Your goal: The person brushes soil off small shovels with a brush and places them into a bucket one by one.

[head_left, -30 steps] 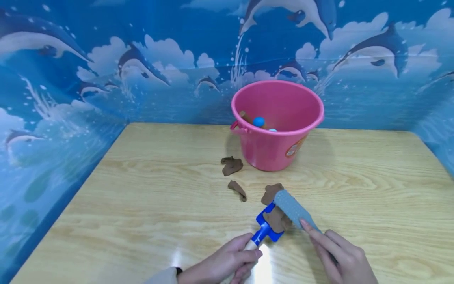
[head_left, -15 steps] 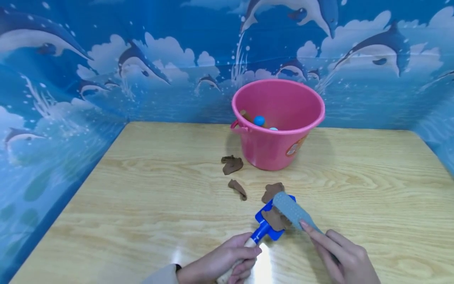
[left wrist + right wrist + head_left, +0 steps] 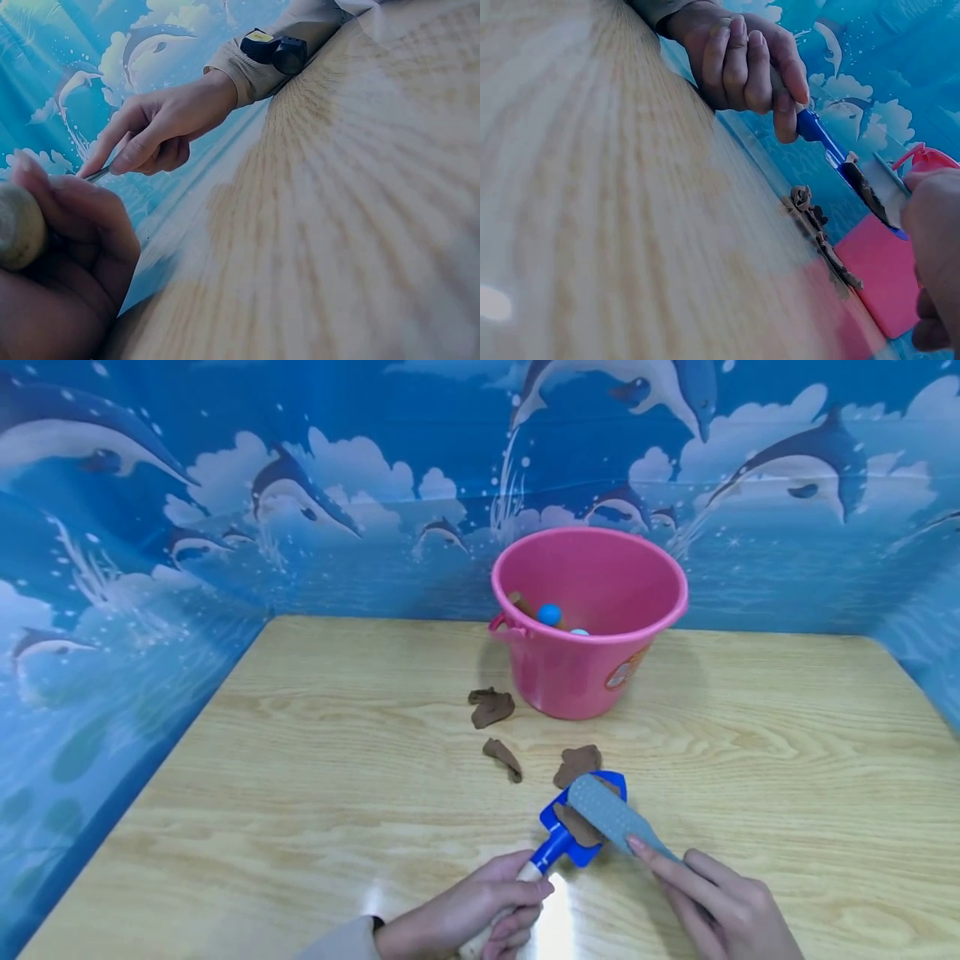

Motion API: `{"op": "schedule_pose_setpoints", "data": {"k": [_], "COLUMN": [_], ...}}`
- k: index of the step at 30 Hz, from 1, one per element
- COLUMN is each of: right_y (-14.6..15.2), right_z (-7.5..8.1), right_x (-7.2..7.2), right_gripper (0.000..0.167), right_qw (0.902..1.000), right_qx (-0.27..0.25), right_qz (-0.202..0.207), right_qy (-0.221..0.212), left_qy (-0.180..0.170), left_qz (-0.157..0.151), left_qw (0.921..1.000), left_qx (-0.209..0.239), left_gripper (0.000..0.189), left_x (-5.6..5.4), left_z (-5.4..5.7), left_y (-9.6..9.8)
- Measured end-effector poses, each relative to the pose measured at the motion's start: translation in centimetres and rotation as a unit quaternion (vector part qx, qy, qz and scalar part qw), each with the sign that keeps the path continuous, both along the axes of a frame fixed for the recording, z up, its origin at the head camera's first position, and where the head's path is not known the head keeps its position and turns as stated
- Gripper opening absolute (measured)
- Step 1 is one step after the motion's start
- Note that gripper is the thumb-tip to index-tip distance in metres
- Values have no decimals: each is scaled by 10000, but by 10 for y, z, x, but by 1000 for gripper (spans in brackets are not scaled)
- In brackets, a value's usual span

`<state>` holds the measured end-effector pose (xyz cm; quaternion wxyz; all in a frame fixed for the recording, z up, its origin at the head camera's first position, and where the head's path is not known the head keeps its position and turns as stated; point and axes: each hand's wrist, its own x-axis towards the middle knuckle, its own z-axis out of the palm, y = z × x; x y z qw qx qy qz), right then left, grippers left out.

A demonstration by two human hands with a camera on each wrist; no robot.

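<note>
My left hand grips the pale handle of a small blue toy shovel, whose blade points up and right. On the blade lies brown clay-like material. A grey-blue flat tool with a rounded end and dotted face lies across it, hiding part of the clay. My right hand holds that tool, index finger stretched along it. In the right wrist view the shovel is raised above the table, with the flat tool against its load. A flat brown piece lies just beyond the blade.
A pink bucket stands at the back, holding a blue ball and a brown stick-like piece. Left of the shovel lie a curled brown strip and another brown lump. A dolphin-print sheet backs the wooden table.
The flat tool has shifted left and down across the shovel blade, covering more of the clay. The blade's far corner now shows. My left hand stays nearly in place.
</note>
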<state>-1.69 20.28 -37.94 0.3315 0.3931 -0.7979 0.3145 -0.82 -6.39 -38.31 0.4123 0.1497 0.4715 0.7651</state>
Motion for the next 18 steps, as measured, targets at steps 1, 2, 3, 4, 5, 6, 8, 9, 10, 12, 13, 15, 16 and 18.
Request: {"op": "schedule_pose_setpoints", "data": {"k": [1, 2, 3, 4, 5, 6, 8, 9, 10, 12, 13, 15, 16, 18], "right_y": [-1, -1, -2, -2, -2, -2, -2, -2, -2, -1, -1, -1, -1, -1], "right_z": [1, 3, 4, 5, 6, 7, 8, 8, 7, 6, 5, 4, 4, 5], "right_x": [0, 0, -1, -1, -3, -4, -5, -5, -5, -4, -3, -2, -2, -1], "right_gripper": [37, 37, 38, 38, 37, 37, 35, 34, 33, 32, 32, 33, 33, 34], "right_qw": [9999, 9998, 9995, 9991, 9987, 9982, 9977, 9979, 9977, 9972, 9974, 9983, 9987, 9996], "right_qx": [-4, -45, -108, -208, -334, -436, -560, -546, -523, -379, -306, -205, -207, -192], "right_qz": [-112, -184, -262, -329, -346, -330, -164, -4, 234, 572, 620, 533, 418, 62], "right_qy": [25, 68, 100, 142, 195, 244, 339, 340, 362, 290, 221, 141, 185, 212], "left_qy": [22, 33, 57, 93, 143, 188, 177, 154, 147, 95, 77, 64, 72, 30], "left_qz": [-3, -8, -11, -12, -17, -19, -9, 5, 8, 19, 21, 18, 2, -10], "left_qw": [10000, 10000, 10000, 9999, 9998, 9997, 9997, 9998, 9998, 9999, 9999, 9999, 9999, 10000], "left_qx": [-2, -22, -49, -75, -110, -144, -165, -153, -138, -103, -91, -80, -85, -90], "left_gripper": [9, 10, 11, 11, 12, 13, 13, 12, 11, 11, 11, 11, 12, 13], "left_x": [0, 0, 0, -1, -1, -1, 0, 0, 0, 1, 1, 1, 0, 0], "left_z": [0, 0, 0, 0, 0, 0, 1, 1, 1, 1, 1, 1, 1, 1], "left_y": [0, 0, 0, 0, 0, 0, 0, 0, 0, 0, 0, 0, 0, 0]}}
